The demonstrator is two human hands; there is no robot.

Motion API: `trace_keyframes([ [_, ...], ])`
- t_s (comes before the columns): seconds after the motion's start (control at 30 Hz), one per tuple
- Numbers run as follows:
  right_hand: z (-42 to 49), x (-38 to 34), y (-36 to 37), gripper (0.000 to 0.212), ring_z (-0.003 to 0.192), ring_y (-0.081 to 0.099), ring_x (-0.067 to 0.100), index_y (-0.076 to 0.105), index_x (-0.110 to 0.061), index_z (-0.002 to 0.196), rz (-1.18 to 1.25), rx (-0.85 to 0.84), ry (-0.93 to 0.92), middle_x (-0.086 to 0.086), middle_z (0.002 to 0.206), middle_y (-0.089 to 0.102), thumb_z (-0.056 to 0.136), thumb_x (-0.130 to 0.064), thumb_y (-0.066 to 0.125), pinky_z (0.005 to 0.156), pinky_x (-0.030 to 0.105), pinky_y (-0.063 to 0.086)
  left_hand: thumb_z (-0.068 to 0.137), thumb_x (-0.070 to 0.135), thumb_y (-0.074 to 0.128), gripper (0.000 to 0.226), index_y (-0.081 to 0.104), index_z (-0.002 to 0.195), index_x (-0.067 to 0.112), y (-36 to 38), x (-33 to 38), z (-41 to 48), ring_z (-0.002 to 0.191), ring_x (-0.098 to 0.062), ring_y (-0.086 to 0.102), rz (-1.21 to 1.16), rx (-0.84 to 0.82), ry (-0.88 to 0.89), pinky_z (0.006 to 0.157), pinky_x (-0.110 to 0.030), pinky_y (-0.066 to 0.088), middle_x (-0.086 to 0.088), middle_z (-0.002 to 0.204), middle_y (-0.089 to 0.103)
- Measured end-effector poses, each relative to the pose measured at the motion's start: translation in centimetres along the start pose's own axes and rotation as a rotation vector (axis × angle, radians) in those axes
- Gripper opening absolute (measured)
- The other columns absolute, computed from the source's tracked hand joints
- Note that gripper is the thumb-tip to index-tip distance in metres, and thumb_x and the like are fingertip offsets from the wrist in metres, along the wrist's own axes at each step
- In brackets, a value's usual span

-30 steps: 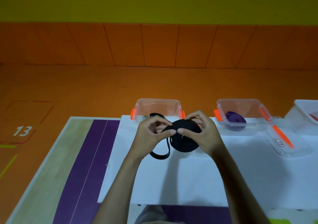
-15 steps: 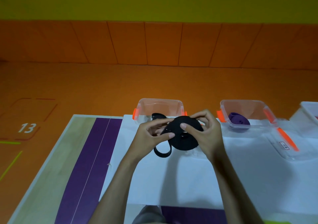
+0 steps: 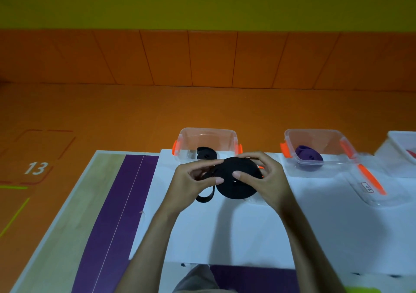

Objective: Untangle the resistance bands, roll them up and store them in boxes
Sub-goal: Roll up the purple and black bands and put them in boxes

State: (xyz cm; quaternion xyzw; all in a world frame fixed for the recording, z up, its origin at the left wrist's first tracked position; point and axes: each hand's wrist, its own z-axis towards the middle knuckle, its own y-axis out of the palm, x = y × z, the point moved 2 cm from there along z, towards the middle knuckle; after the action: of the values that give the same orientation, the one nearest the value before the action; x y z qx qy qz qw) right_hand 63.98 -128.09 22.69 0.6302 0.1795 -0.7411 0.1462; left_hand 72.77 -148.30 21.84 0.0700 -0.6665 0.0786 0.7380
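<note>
both hands, left hand [image 3: 191, 182] and right hand [image 3: 267, 180], pinch a nearly coiled black resistance band [image 3: 236, 184] above the white table [image 3: 225, 232], its tail hanging loose. another black roll [image 3: 206, 155] and a purple roll [image 3: 308, 156] apparently lie stored in clear plastic boxes [image 3: 207, 135].

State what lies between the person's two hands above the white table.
In the head view, a rolled black resistance band lies between the left hand and right hand; both grip it, and a loose loop hangs below the left.
</note>
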Motion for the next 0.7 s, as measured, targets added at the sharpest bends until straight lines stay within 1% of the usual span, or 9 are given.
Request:
trace_keyframes([
  [0.13, 0.0, -0.3, 0.0, 0.032, 0.092, 0.076, 0.02, 0.066, -0.026, 0.085, 0.004, 0.091, -0.031, -0.001, 0.094, 0.076, 0.072, -0.034, 0.093, 0.067, 0.032, 0.064, 0.08, 0.012, 0.092, 0.035, 0.082, 0.11, 0.025, 0.5, 0.2, -0.5, 0.104, -0.022, 0.078, 0.01, 0.091, 0.025, 0.093, -0.031, 0.061, -0.002, 0.107, 0.081],
  [0.2, -0.2, -0.2, 0.3, 0.035, 0.087, 0.078, 0.023, 0.059, -0.022, 0.083, 0.036, 0.095, -0.046, 0.002, 0.092, 0.076, 0.074, -0.03, 0.092, 0.065, 0.036, 0.064, 0.081, 0.011, 0.091, 0.028, 0.082, 0.105, 0.022, 0.2, 0.3, -0.6, 0.101, -0.022, 0.078, -0.015, 0.142, 0.035, 0.089, -0.031, 0.062, -0.003, 0.104, 0.081],
  [0.3, -0.5, -0.1, 0.9, 0.037, 0.088, 0.079, 0.024, 0.059, -0.021, 0.096, 0.043, -0.018, 0.005, 0.002, 0.102, 0.079, 0.077, -0.029, 0.09, 0.07, 0.042, 0.065, 0.079, 0.007, 0.091, 0.023, 0.082, 0.096, 0.02, -0.3, 0.6, -0.8, 0.095, -0.021, 0.079, -0.019, 0.167, 0.039, 0.082, -0.025, 0.061, -0.003, 0.098, 0.081],
  [0.37, -0.5, 0.0, 1.4, 0.039, 0.087, 0.079, 0.023, 0.065, -0.028, 0.109, -0.005, -0.09, 0.017, 0.001, 0.1, 0.08, 0.079, -0.031, 0.089, 0.072, 0.038, 0.064, 0.079, 0.008, 0.092, 0.021, 0.082, 0.094, 0.019, 0.0, 0.7, -0.7, 0.094, -0.022, 0.078, 0.01, 0.153, 0.033, 0.082, -0.026, 0.061, -0.003, 0.097, 0.081],
  [0.4, -0.5, 0.1, 1.6, 0.036, 0.088, 0.079, 0.021, 0.068, -0.031, 0.109, -0.027, -0.085, 0.002, -0.001, 0.099, 0.08, 0.08, -0.031, 0.089, 0.073, 0.033, 0.063, 0.08, 0.009, 0.091, 0.02, 0.082, 0.094, 0.019, 0.2, 0.7, -0.7, 0.094, -0.023, 0.078, 0.018, 0.146, 0.031, 0.083, -0.028, 0.062, -0.003, 0.099, 0.081],
  [0.43, -0.5, 0.1, 1.6, 0.03, 0.09, 0.078, 0.019, 0.071, -0.031, 0.105, -0.031, -0.061, -0.012, -0.004, 0.098, 0.08, 0.081, -0.031, 0.089, 0.074, 0.031, 0.061, 0.082, 0.01, 0.091, 0.018, 0.082, 0.095, 0.02, 0.3, 0.7, -0.7, 0.095, -0.024, 0.078, 0.02, 0.146, 0.028, 0.083, -0.029, 0.062, -0.002, 0.102, 0.08],
  [0.5, -0.5, 0.3, 1.5, 0.023, 0.092, 0.077, 0.017, 0.072, -0.029, 0.096, -0.002, 0.003, -0.017, -0.005, 0.096, 0.079, 0.081, -0.029, 0.09, 0.074, 0.033, 0.061, 0.085, 0.014, 0.089, 0.016, 0.082, 0.096, 0.021, 0.1, 0.5, -0.8, 0.094, -0.023, 0.078, 0.011, 0.177, 0.01, 0.08, -0.03, 0.063, -0.001, 0.106, 0.08],
  [0.6, -0.3, 1.0, 1.1, 0.026, 0.098, 0.076, 0.018, 0.068, -0.026, 0.09, -0.002, 0.079, 0.007, -0.001, 0.097, 0.079, 0.079, -0.034, 0.089, 0.078, 0.044, 0.063, 0.09, 0.011, 0.083, 0.015, 0.082, 0.1, 0.022, -0.5, -0.3, -1.1, 0.091, -0.026, 0.079, -0.048, 0.254, -0.01, 0.078, -0.034, 0.065, -0.003, 0.102, 0.081],
  [0.7, -0.1, 2.1, 1.4, 0.028, 0.098, 0.076, 0.02, 0.066, -0.025, 0.087, 0.041, 0.134, 0.049, 0.002, 0.097, 0.08, 0.076, -0.036, 0.089, 0.079, 0.047, 0.061, 0.095, 0.01, 0.078, 0.011, 0.081, 0.102, 0.017, -0.5, -1.4, -1.3, 0.092, -0.03, 0.079, -0.101, 0.291, -0.038, 0.077, -0.036, 0.066, -0.006, 0.101, 0.08],
])
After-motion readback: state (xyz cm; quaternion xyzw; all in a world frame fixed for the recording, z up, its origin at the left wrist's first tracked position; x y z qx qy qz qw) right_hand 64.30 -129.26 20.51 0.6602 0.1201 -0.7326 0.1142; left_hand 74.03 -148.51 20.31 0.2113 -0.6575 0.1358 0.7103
